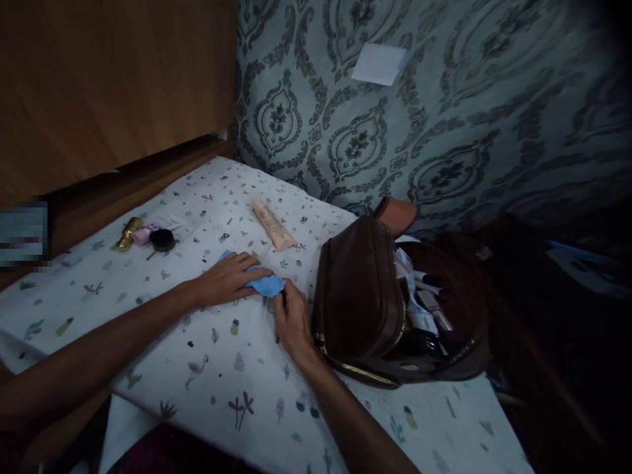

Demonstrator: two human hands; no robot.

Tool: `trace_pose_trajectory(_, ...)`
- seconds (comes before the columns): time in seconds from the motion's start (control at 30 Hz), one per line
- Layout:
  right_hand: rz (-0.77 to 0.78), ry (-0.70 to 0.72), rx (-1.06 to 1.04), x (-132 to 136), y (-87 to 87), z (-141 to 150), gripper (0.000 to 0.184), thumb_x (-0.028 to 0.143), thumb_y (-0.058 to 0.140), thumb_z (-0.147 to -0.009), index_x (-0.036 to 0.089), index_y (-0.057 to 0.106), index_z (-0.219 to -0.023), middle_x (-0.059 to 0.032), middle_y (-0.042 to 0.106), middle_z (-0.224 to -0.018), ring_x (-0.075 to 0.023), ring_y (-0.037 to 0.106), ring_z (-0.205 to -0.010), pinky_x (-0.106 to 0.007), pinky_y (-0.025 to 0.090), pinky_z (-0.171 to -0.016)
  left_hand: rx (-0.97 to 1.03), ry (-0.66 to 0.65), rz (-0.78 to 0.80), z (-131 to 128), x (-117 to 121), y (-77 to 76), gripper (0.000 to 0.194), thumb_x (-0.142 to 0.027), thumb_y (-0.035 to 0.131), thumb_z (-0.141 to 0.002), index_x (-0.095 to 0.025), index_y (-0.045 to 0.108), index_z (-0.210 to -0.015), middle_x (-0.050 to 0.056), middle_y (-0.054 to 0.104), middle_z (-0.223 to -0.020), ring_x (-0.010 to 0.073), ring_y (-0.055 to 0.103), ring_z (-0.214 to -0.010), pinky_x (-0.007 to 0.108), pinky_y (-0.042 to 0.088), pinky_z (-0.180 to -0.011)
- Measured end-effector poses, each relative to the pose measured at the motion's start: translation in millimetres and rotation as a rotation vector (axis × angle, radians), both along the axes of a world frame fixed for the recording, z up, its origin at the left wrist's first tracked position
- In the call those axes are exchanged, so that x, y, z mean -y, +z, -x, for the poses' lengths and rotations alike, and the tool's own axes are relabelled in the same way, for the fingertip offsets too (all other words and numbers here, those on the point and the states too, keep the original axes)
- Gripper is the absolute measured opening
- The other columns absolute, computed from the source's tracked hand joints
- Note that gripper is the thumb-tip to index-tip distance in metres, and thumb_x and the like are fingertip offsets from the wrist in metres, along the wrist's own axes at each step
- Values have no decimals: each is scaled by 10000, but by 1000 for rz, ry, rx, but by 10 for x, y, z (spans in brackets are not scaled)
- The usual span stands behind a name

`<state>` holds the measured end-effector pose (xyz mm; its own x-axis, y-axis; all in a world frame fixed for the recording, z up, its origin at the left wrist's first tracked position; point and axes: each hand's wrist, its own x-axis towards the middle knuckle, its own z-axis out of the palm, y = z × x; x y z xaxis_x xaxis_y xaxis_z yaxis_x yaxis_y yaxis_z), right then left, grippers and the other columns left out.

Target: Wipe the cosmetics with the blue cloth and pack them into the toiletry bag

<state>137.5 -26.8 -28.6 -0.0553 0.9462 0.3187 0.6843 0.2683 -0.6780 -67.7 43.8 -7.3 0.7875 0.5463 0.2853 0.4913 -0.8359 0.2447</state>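
Note:
A crumpled light-blue cloth point(266, 284) lies low over the patterned white table cover point(247, 355). My left hand point(232, 278) is on its left part, with the fingers over it and the thumb along its near side. At the cloth's right end, my right hand point(292, 316) pinches the edge between curled fingers. Right of that hand stands a dark brown cosmetics bag point(353, 289), unzipped, with several makeup items point(429, 306) inside. A beige tube point(273, 225) lies beyond the hands.
To the left lie a gold item point(129, 234), a pink tube point(148, 232) and a black round jar point(162, 239). A wooden cabinet point(113, 79) rises at back left, beside a papered wall point(355, 141). An orange-brown flap point(396, 216) shows behind the bag.

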Motion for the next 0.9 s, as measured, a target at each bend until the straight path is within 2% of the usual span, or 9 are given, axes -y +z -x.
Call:
trace_pose_trajectory(0.07,11,-8,-47,1,11,7,217,316,374,-953,212,558,-905,-35,623,-799,-209,558,-747,-311,424,-695,3,8,9,-19,-17,-29,469,-505,343,-1044,-209,546,-1347,123,612,-1153,259,532,-1036,378,414,-879)
trace_pose_trajectory(0.2,13,79,-216,-3,67,20,145,334,466,-909,210,540,-907,-10,597,-799,-176,547,-719,-273,419,-652,94,-1,85,-14,-25,-39,496,-566,365,-1024,-172,594,-1220,109,635,-1042,243,567,-970,350,436,-846)
trace_pose_trajectory(0.3,33,100,-305,-2,96,12,155,350,497,-907,219,522,-827,16,570,-735,-155,528,-673,-247,402,-605,184,4,227,-16,25,6,498,-612,397,-1002,-184,612,-1136,80,661,-1017,216,603,-941,304,444,-813)
trace_pose_trajectory(0.37,52,104,-363,3,104,6,195,381,508,-927,217,545,-828,13,597,-743,-157,546,-688,-246,412,-610,217,35,348,-33,67,55,492,-625,402,-992,-185,616,-1046,42,662,-917,183,608,-842,268,435,-748)
trace_pose_trajectory(0.47,61,128,-432,12,114,4,208,392,530,-940,203,615,-925,-10,658,-813,-171,595,-756,-263,451,-676,290,93,501,-71,111,126,515,-622,362,-991,-173,563,-838,-11,560,-711,134,534,-663,239,394,-631)
trace_pose_trajectory(0.53,61,143,-454,18,129,9,210,390,544,-938,199,629,-937,-11,663,-810,-171,599,-748,-265,456,-679,369,112,585,-94,126,156,533,-622,349,-989,-173,507,-751,-20,507,-657,121,493,-619,232,386,-590)
trace_pose_trajectory(0.77,33,122,-430,34,182,1,264,423,521,-941,202,580,-810,24,556,-681,-137,511,-628,-239,387,-580,533,199,858,-116,119,172,584,-678,371,-967,-157,540,-766,-9,549,-576,121,510,-503,233,423,-501)
trace_pose_trajectory(0.83,47,79,-431,27,163,-7,303,459,502,-944,208,560,-784,33,530,-641,-129,477,-581,-236,359,-542,532,181,883,-105,111,177,590,-711,375,-946,-157,540,-830,14,605,-658,143,568,-549,245,456,-524)
trace_pose_trajectory(0.9,61,37,-463,9,132,-13,341,500,490,-941,215,539,-760,38,517,-609,-127,465,-547,-237,352,-519,442,110,806,-92,116,182,557,-708,468,-911,-159,557,-941,39,660,-805,179,629,-683,264,492,-618)
